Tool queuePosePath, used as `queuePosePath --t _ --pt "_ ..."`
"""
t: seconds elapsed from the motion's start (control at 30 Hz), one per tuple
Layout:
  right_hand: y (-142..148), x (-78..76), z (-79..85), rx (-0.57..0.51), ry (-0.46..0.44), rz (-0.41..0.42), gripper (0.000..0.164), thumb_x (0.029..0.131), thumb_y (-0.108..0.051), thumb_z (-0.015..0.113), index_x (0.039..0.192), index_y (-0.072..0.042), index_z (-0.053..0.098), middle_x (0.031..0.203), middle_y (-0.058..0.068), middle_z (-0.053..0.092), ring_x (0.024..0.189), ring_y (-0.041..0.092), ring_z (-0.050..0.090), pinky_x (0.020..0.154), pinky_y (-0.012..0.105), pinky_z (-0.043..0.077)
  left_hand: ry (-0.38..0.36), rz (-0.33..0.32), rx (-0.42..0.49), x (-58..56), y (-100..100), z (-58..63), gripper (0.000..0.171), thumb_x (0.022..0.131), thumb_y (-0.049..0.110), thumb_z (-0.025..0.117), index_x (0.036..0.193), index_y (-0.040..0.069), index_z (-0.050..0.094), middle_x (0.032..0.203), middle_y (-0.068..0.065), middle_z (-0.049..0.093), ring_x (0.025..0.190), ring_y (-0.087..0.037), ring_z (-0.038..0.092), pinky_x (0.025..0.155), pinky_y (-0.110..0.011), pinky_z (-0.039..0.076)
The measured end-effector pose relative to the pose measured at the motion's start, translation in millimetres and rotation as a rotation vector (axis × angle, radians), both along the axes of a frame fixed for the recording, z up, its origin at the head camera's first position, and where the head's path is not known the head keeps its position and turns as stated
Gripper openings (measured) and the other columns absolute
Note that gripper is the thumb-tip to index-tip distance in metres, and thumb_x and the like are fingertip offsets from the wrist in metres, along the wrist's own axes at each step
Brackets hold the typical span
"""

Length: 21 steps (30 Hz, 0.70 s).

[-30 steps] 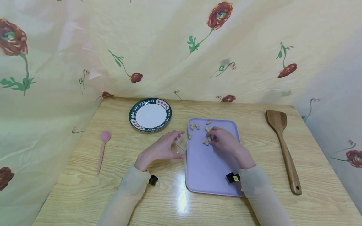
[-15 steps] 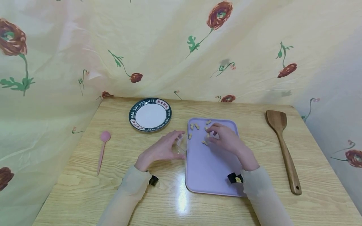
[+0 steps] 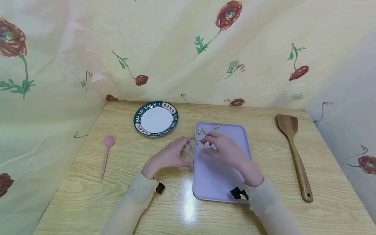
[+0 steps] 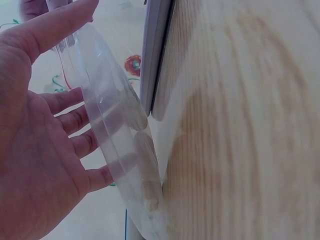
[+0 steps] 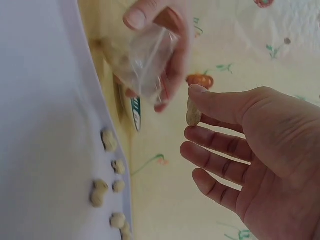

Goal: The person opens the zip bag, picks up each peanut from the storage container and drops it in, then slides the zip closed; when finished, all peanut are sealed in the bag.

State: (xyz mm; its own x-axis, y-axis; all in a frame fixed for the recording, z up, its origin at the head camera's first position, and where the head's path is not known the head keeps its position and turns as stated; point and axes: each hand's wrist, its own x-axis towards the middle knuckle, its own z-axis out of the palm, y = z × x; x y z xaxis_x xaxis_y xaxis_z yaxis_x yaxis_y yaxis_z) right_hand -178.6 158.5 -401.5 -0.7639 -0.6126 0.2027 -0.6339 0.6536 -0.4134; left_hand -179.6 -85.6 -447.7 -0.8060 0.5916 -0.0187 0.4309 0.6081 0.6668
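Note:
My left hand (image 3: 168, 156) holds a clear plastic zip bag (image 4: 112, 107) beside the tray's left edge, with thumb and fingers spread around its mouth. Pale peanut shapes (image 4: 150, 192) show through the bag's lower part. Over the tray, my right hand (image 3: 229, 151) pinches a peanut (image 5: 193, 113) between thumb and forefinger, a short way from the bag's mouth. The lilac tray (image 3: 218, 182) carries several more peanuts (image 5: 99, 193) towards its far left part; the right hand partly hides one of these in the head view.
A white plate (image 3: 157, 120) with a dark green rim stands behind the left hand. On the left lies a pink spoon (image 3: 109, 142), and on the right a wooden spatula (image 3: 295, 150). A flowered cloth (image 3: 176, 49) hangs behind the wooden table (image 3: 132, 212).
My right hand has lifted a peanut from the tray and carried it left towards the bag. The left hand has stayed nearly still with the bag.

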Motion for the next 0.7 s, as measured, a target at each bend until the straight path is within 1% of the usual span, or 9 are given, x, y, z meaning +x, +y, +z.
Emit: queuePosePath --t 0.2,0.33,0.4,0.47,0.57,0.63,0.7 --pt "-9 2.5 -7.3 0.027 -0.023 0.035 0.029 0.087 -0.019 0.079 0.113 -0.007 0.072 0.110 0.002 0.066 0.095 0.021 0.065 0.080 0.035 0.055 -0.001 -0.009 0.007 1.8 1 0.1 0.101 0.077 0.043 0.086 0.156 0.013 0.031 0.138 -0.008 0.050 0.124 -0.023 0.049 0.106 -0.050 0.038" --pt "-13 3.8 -9.3 0.021 -0.026 0.054 0.028 0.087 -0.017 0.079 0.112 -0.006 0.072 0.110 0.003 0.066 0.098 0.022 0.065 0.083 0.037 0.055 -0.005 -0.012 0.005 1.6 1 0.2 0.100 0.077 0.042 0.086 0.156 0.013 0.030 0.139 -0.008 0.050 0.125 -0.024 0.048 0.107 -0.051 0.037" --pt "-13 4.4 -9.9 0.021 -0.025 0.058 0.027 0.087 -0.017 0.079 0.111 -0.006 0.072 0.109 0.003 0.066 0.098 0.022 0.066 0.083 0.037 0.055 -0.006 -0.012 -0.002 1.4 1 0.0 0.100 0.078 0.043 0.085 0.156 0.014 0.030 0.143 -0.010 0.048 0.132 -0.027 0.045 0.109 -0.053 0.034" --pt "-14 4.7 -10.3 0.018 -0.020 0.061 0.028 0.087 -0.017 0.079 0.111 -0.006 0.072 0.109 0.003 0.066 0.098 0.022 0.066 0.082 0.037 0.055 -0.004 -0.013 -0.007 1.1 1 0.0 0.100 0.078 0.043 0.085 0.156 0.014 0.030 0.143 -0.010 0.047 0.132 -0.028 0.044 0.109 -0.053 0.034" --pt "-14 4.7 -10.9 0.018 -0.013 0.061 0.029 0.087 -0.017 0.079 0.112 -0.005 0.072 0.109 0.004 0.066 0.098 0.023 0.066 0.082 0.037 0.055 0.000 -0.011 -0.013 0.9 2 -0.1 0.100 0.077 0.044 0.085 0.156 0.014 0.031 0.143 -0.010 0.047 0.132 -0.028 0.044 0.110 -0.053 0.034" --pt "-13 4.6 -11.1 0.017 -0.014 0.060 0.029 0.087 -0.017 0.079 0.112 -0.004 0.071 0.109 0.004 0.066 0.098 0.024 0.066 0.082 0.038 0.055 -0.002 -0.011 -0.009 0.9 2 0.1 0.100 0.077 0.044 0.086 0.156 0.014 0.031 0.141 -0.009 0.048 0.127 -0.025 0.047 0.108 -0.052 0.036" --pt "-13 4.6 -11.0 0.016 -0.022 0.058 0.029 0.087 -0.017 0.079 0.112 -0.004 0.071 0.109 0.006 0.066 0.097 0.024 0.066 0.081 0.038 0.055 -0.003 -0.010 -0.007 1.0 2 0.3 0.100 0.077 0.043 0.086 0.155 0.013 0.031 0.142 -0.009 0.048 0.128 -0.025 0.046 0.109 -0.052 0.035"
